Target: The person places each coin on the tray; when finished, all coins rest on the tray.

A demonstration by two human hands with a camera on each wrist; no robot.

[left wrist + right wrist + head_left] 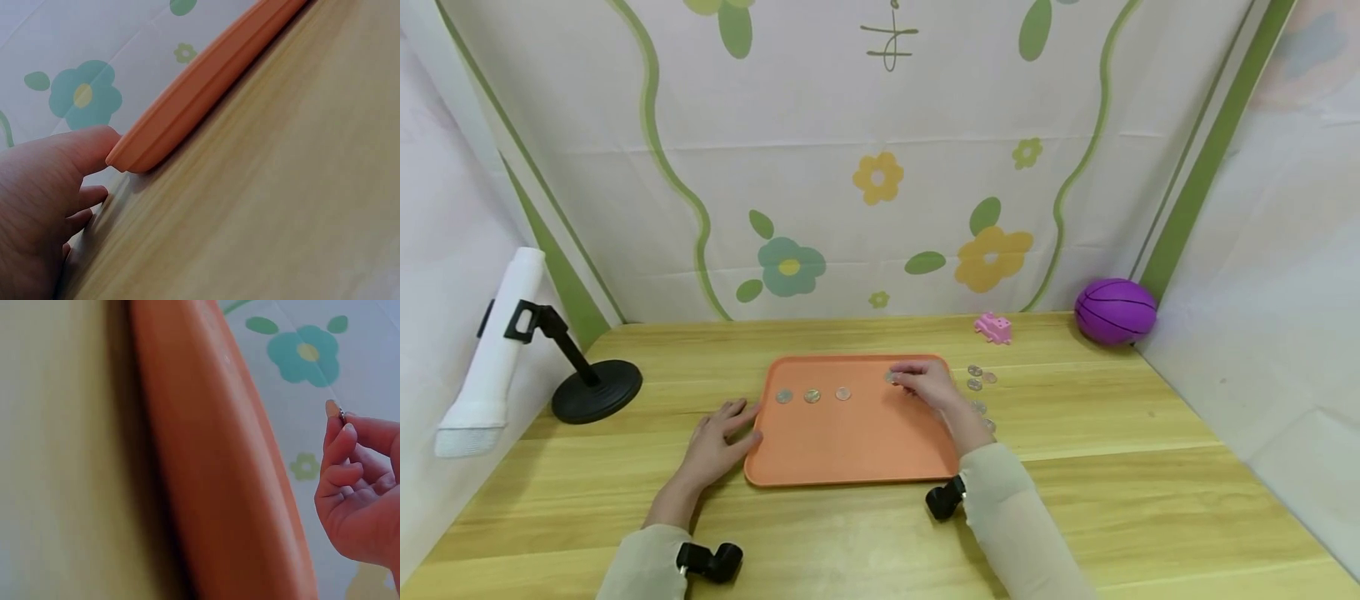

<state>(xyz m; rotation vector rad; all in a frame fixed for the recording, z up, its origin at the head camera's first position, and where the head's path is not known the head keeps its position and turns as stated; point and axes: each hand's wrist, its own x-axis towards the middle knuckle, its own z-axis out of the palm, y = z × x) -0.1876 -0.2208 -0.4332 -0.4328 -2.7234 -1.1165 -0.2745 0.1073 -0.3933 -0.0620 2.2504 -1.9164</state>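
Observation:
Above the orange tray [850, 450], my right hand [931, 388] pinches a coin [891, 377] between thumb and fingertips. The right wrist view shows that coin [342, 415] edge-on. Three coins lie in a row in the tray's left half: a silvery one [784, 397], a yellowish one [812, 396] and another silvery one [843, 393]. My left hand [713, 445] rests on the table with its fingers spread, touching the tray's left edge. In the left wrist view, the thumb of my left hand [44, 194] meets the tray's corner [144, 150].
Several loose coins [975, 385] lie on the wooden table [1112, 500] right of the tray, some partly behind my right forearm. A pink toy [994, 327] and a purple ball [1116, 312] sit at the back right. At left stands a white microphone [490, 367] on a black stand [597, 392].

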